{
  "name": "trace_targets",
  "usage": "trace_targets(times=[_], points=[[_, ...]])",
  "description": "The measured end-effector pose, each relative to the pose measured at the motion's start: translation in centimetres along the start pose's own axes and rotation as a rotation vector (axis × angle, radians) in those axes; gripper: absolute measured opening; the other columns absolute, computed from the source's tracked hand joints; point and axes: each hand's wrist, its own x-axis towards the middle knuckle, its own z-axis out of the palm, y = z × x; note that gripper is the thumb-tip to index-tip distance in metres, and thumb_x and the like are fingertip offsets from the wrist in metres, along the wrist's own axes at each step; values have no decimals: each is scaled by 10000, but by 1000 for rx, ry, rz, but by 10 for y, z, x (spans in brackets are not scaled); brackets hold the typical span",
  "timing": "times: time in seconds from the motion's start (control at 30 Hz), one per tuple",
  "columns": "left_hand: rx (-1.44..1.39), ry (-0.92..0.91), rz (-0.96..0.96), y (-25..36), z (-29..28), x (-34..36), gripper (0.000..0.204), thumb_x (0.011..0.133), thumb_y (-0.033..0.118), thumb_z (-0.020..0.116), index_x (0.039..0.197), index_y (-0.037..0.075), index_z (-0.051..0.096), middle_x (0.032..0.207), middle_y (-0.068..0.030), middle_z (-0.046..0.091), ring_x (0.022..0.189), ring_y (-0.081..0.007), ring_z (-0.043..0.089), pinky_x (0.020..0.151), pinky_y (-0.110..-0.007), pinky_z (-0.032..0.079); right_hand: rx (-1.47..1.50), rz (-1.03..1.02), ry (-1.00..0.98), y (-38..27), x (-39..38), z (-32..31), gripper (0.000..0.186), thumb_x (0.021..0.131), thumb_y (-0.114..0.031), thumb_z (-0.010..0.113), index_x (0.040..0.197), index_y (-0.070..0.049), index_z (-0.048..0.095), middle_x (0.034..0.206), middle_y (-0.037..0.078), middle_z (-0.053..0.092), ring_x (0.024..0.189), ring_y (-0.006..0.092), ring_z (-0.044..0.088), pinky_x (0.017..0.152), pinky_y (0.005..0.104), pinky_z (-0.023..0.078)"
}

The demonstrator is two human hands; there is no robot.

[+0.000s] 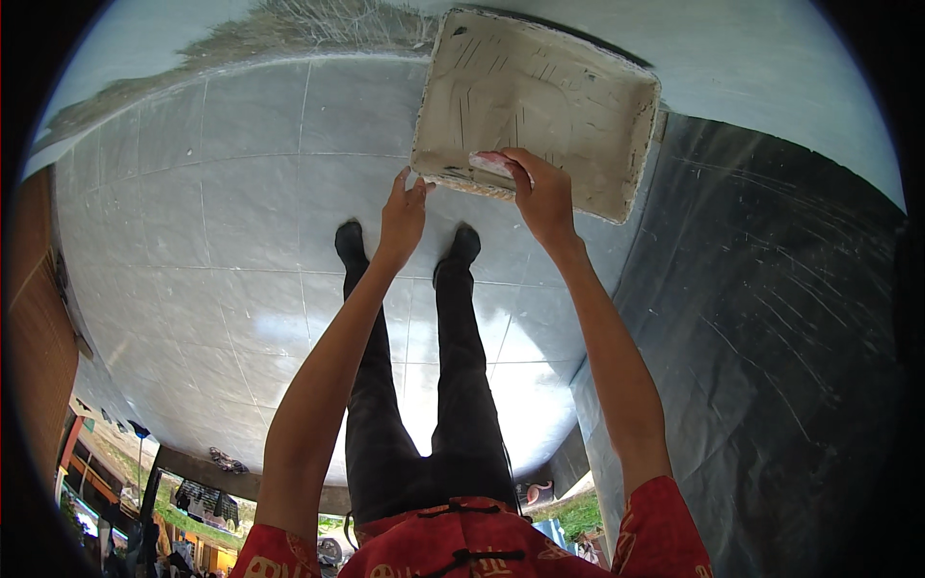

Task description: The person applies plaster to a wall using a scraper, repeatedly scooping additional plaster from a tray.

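Observation:
A rectangular tray [597, 106] coated in beige, mud-like material lies ahead of me, tilted slightly in the view. Dark streaks and small marks run across its coated inside, and the rim is crusted. At its near left corner is my left hand [403, 214], its fingers and thumb closed around the edge. My right hand [547, 200] reaches over the near rim and pinches a small pink-and-white flat piece [491, 162] against the coated surface. The exact kind of this piece cannot be made out. My fingers partly cover it.
Grey tiled floor [251, 212] spreads around my dark shoes [466, 243]. On the right stands a dark, scratched panel or sheet [761, 308]. A pale wall [771, 58] with a stained lower part is at the far side. Brown wood [40, 289] edges the left.

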Motion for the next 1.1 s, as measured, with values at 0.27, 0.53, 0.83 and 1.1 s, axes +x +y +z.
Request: trace_targets(times=[0.27, 0.53, 0.83, 1.1], points=[[-349, -80, -219, 13, 12, 1, 485, 1019, 256, 401, 1415, 30, 233, 1184, -153, 626, 1088, -223, 606, 925, -317, 424, -46, -43, -22, 11, 2, 3, 184, 853, -7, 598, 1021, -47, 664, 912, 151, 685, 788, 309, 674, 685, 348, 516], [-513, -45, -256, 17, 33, 5, 440, 1005, 180, 437, 1358, 52, 207, 1158, -192, 591, 1038, -253, 634, 915, -400, 457, -61, -27, -97, 2, 6, 3, 221, 831, 24, 565, 988, -79, 682, 864, 132, 689, 761, 292, 672, 680, 375, 520], [-638, 19, -272, 15, 44, 8, 443, 998, 118, 436, 1354, 62, 179, 1211, -199, 542, 992, -224, 653, 897, -361, 509, -56, 90, -323, 8, 33, -14, 217, 833, -20, 623, 1034, -80, 681, 892, 132, 699, 748, 243, 678, 707, 337, 518], [-466, 33, -306, 33, 25, -7, 509, 1000, 217, 440, 1419, 31, 217, 1233, -209, 563, 1150, -276, 574, 933, -392, 456, 237, 299, -362, 1, 40, -49, 280, 877, -87, 646, 1147, -20, 610, 929, 78, 683, 799, 135, 643, 708, 292, 516]])
